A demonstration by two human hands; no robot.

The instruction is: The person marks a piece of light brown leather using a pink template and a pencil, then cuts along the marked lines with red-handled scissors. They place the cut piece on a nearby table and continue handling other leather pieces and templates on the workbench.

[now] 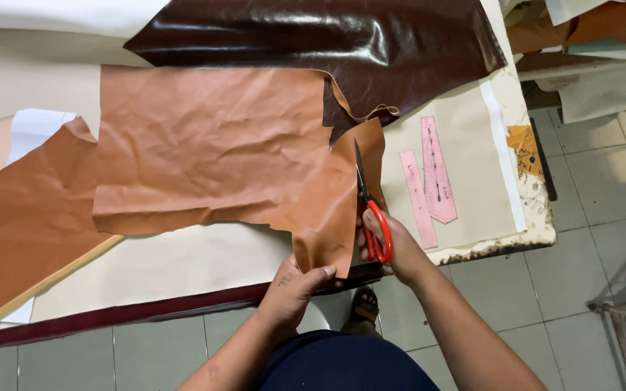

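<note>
Tan leather [211,145] lies across the centre of the frame, hanging over the table [472,188] edge. It looks thin, limp and crease-prone. The left hand [295,286] pinches its lower corner; the right hand [393,246] is closed through the scissors [371,210] handles, blades slightly apart along the right edge.

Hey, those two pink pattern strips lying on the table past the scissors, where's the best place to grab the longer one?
Take the longer pink strip by its pointed near end, coming from the table's near edge on the right. It lies flat and thin, so a pinch probably needs a fingertip to slide under that tip first. The shorter strip sits close on its left, and the right hand with the scissors blocks that side.
</note>
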